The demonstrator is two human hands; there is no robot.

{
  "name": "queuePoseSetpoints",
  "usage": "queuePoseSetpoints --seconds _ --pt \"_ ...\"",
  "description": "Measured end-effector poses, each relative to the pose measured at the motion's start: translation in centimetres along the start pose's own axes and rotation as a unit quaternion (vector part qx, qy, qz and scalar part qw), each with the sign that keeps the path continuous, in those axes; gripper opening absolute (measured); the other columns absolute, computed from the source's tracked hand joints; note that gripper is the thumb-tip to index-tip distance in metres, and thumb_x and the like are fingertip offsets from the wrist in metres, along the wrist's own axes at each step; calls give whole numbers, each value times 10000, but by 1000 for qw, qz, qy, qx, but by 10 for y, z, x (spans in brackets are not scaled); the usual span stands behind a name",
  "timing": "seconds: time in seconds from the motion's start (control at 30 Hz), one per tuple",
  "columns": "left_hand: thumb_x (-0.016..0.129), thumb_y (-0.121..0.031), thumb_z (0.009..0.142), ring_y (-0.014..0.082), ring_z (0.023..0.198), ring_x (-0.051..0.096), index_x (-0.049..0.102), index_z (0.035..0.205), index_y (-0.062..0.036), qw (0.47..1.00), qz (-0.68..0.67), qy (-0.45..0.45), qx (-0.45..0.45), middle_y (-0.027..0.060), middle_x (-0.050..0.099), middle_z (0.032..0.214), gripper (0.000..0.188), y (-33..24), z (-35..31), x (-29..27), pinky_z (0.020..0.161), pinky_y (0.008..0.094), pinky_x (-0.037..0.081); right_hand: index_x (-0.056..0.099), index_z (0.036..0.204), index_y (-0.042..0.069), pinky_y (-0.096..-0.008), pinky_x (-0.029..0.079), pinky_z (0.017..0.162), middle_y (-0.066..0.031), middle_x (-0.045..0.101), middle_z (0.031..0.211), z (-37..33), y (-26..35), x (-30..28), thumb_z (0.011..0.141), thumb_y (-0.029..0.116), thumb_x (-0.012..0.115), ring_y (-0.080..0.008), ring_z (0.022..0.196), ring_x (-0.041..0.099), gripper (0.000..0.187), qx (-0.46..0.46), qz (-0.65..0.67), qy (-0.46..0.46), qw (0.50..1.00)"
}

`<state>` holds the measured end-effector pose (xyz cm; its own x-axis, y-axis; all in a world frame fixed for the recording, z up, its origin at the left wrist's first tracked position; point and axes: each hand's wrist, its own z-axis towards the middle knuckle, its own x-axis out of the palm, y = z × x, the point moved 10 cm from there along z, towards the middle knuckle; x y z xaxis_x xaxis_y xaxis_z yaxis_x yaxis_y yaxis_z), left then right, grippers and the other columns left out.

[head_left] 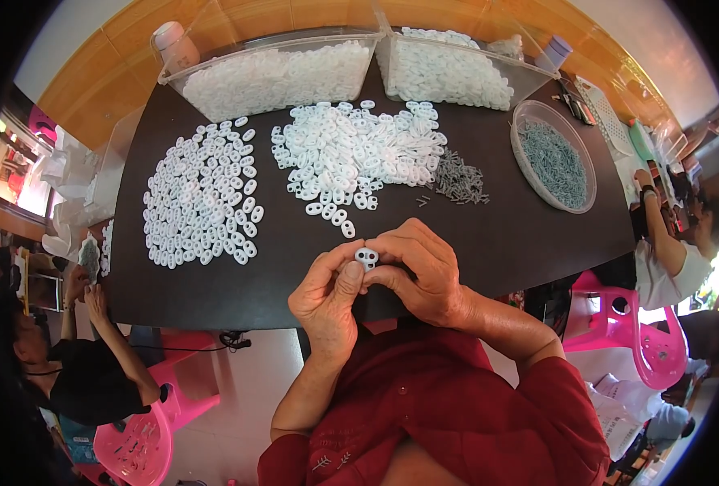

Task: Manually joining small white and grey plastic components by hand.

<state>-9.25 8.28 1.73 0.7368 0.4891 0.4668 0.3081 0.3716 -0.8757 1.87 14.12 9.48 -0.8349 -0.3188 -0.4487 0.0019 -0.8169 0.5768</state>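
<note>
A small white two-hole cord lock (367,257) is pinched between the fingertips of both hands, close to the table's front edge. My left hand (329,298) grips it from the left, thumb in front. On its other side my right hand (420,274) closes around it with thumb and forefinger. Past my hands lies a heap of loose white plastic parts (351,150), mixed oval and slim pieces. Small grey springs (461,180) are piled at its right. To the left spread many white oval two-hole pieces (200,194).
Two clear bins (270,81) of white parts line the back of the dark table (295,279). A round clear tub (554,154) of grey springs stands at right. People sit on both sides, near pink chairs (145,441).
</note>
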Motion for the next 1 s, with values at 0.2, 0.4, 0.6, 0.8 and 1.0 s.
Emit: queuePoseSetpoints --seconds 0.2,0.4,0.6,0.8,1.0 --pt "643 -83 869 97 664 490 648 1066 54 1000 9 13 14 27 569 795 240 -4 -1 2 575 219 414 630 988 -10 -282 449 576 -64 628 799 -1 2 1 675 12 744 -166 653 548 334 -6 17 -10 1000" --pt "652 -96 862 88 691 484 650 1078 48 998 45 17 44 11 545 796 259 -9 -1 1 584 211 404 630 994 -31 -275 443 562 -73 627 791 -2 2 1 690 3 735 -169 640 540 324 2 40 -18 999" --pt "647 -106 873 89 689 475 651 1063 50 999 11 -5 51 10 526 783 246 -7 -4 3 575 216 404 624 981 -44 -280 439 549 -82 616 770 -3 6 -1 702 1 727 -175 625 539 301 -25 34 -39 998" --pt "628 -96 888 87 652 441 645 1027 55 994 52 -7 95 6 492 762 206 -11 -6 4 552 218 396 620 966 -48 -283 438 540 -86 614 764 -8 7 0 711 -5 717 -180 603 536 276 -47 24 -55 997" --pt "610 -99 904 76 667 451 637 1001 50 995 28 -14 90 4 507 779 180 -9 -7 4 573 208 401 611 985 -43 -276 437 546 -83 614 779 -6 12 2 714 2 720 -176 613 534 296 -61 -4 -42 997"
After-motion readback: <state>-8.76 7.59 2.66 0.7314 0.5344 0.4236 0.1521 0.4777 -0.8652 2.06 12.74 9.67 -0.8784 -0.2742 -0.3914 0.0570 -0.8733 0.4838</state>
